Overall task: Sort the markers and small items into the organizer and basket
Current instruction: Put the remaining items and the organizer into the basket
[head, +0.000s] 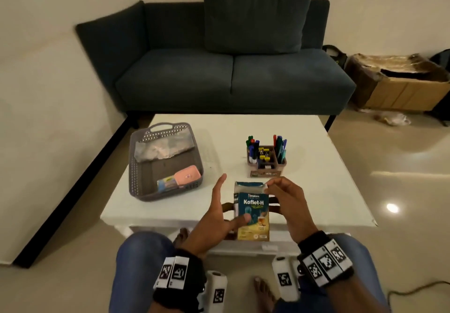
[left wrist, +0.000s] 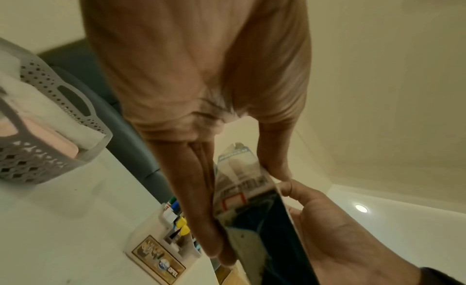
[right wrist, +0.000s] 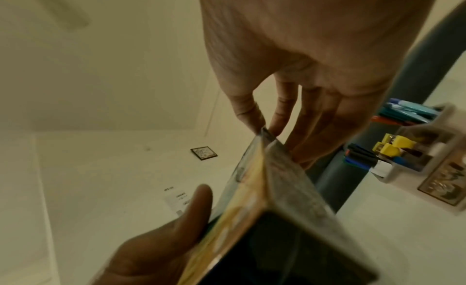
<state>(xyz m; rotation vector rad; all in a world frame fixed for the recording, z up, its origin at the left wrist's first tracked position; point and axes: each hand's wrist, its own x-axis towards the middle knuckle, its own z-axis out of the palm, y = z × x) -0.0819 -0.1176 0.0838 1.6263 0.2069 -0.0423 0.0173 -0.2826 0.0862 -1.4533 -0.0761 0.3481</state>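
A teal and yellow Koflet-H carton (head: 254, 215) is held upright above the near edge of the white table (head: 316, 166). My left hand (head: 220, 205) holds it with the thumb across the front and straight fingers (left wrist: 206, 209) along the back. My right hand (head: 285, 200) pinches the open top flap at its right corner; the carton (right wrist: 277, 189) fills the right wrist view. A grey perforated basket (head: 132, 171) stands at the left with a clear plastic bag (head: 163, 148), a pink case (head: 187, 175) and a small blue-yellow pack inside. The brown organizer (head: 266, 164) holds several markers (head: 253, 144).
A dark blue sofa (head: 231, 69) stands behind the table. An open cardboard box (head: 401, 86) sits on the floor at the far right. My knees and bare feet are below the table's near edge. The basket (left wrist: 50, 159) and organizer (left wrist: 161, 255) stand apart on the tabletop.
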